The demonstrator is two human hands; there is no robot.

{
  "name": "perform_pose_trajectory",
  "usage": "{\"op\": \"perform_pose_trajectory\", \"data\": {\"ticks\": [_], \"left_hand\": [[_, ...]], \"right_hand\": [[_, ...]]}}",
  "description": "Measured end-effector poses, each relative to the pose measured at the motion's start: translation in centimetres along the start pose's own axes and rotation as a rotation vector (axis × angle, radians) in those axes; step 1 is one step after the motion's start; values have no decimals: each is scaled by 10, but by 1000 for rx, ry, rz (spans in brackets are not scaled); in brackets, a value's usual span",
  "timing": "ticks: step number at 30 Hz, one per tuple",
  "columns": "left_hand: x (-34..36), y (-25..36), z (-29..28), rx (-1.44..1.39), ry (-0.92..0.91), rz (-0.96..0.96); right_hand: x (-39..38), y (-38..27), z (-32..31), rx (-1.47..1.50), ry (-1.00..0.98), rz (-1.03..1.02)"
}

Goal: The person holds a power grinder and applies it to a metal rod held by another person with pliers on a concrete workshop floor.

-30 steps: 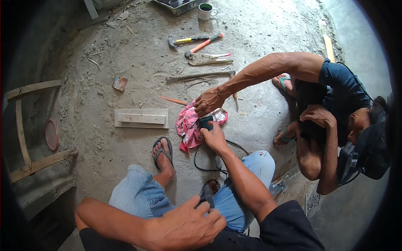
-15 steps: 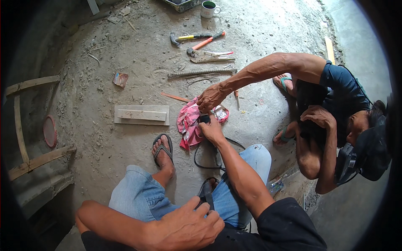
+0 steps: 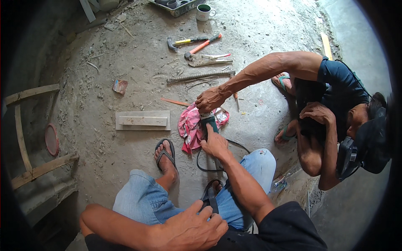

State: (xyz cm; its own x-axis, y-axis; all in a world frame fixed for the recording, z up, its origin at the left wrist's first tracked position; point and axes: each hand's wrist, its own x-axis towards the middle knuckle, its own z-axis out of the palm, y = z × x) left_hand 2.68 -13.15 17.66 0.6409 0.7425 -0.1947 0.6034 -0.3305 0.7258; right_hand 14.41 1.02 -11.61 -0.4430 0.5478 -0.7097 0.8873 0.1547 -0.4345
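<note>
My right hand (image 3: 215, 144) is closed around the near end of a dark green angle grinder (image 3: 208, 121), its index finger stretched along the body. At the tool's metal head is a co-worker's hand (image 3: 210, 99), fingers bent down over it. Under the grinder lies a crumpled pink and white cloth (image 3: 190, 129) on the dusty floor. A black cord (image 3: 200, 166) loops beside my right forearm. Low in the view, my left hand (image 3: 194, 228) hangs in front of my lap, fingers loosely bent and apart, holding nothing.
Left of the cloth lies a wooden float (image 3: 142, 121). Beyond are a steel bar (image 3: 197, 78), locking pliers (image 3: 209, 62), two hammers (image 3: 203, 47), a mug (image 3: 204, 12) and a tray (image 3: 180, 9). A co-worker (image 3: 343, 88) crouches at the right; a wooden frame (image 3: 23, 138) stands left.
My right hand has drawn back slightly toward me, and more of the grinder's green body shows. The co-worker's hand stays at its head. My left hand keeps its loose pose.
</note>
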Motion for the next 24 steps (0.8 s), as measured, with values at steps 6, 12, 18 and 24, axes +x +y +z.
{"op": "perform_pose_trajectory", "data": {"ticks": [6,12,18,24], "left_hand": [[8,-10,3,28,-16,58],[19,-20,-3,6,-178,120],[16,-11,2,-37,-74,99],[17,-10,9,28,-85,78]], "right_hand": [[-2,1,0,-35,49,-150],[-4,-4,6,-5,39,-297],[-7,-5,11,7,1,-330],[-4,-7,10,16,-4,-370]]}}
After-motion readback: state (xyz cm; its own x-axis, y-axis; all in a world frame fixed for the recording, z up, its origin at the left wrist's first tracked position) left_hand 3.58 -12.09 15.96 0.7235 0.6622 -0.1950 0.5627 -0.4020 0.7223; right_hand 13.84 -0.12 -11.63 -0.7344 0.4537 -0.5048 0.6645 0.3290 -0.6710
